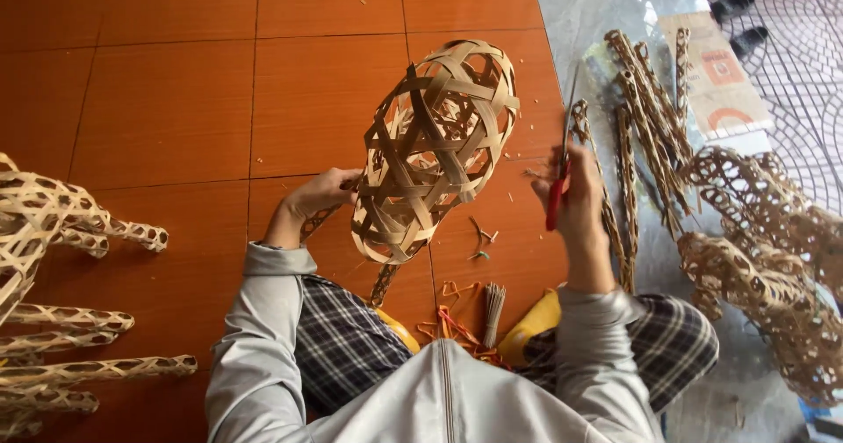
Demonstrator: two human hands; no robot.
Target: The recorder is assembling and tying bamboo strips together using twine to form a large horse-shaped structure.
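The left hand (pixel 323 193) grasps the open-weave oval basket of pale bamboo strips (pixel 435 149) at its lower left side and holds it raised above the orange tiled floor (pixel 167 100), in front of the seated person. The basket stands on edge, tilted, its upper end away from the person. The right hand (pixel 575 193) is clenched around the red handles of a pair of scissors (pixel 558 175); the thin blades point up and away, just to the right of the basket and apart from it.

Woven bamboo tubes (pixel 645 114) lie on the grey sheet (pixel 606 8) to the right. More woven bamboo pieces (pixel 61 223) lie at the left edge. Red rubber bands (pixel 457 324) and a small bundle of thin sticks (pixel 493 311) rest on the floor between the knees.
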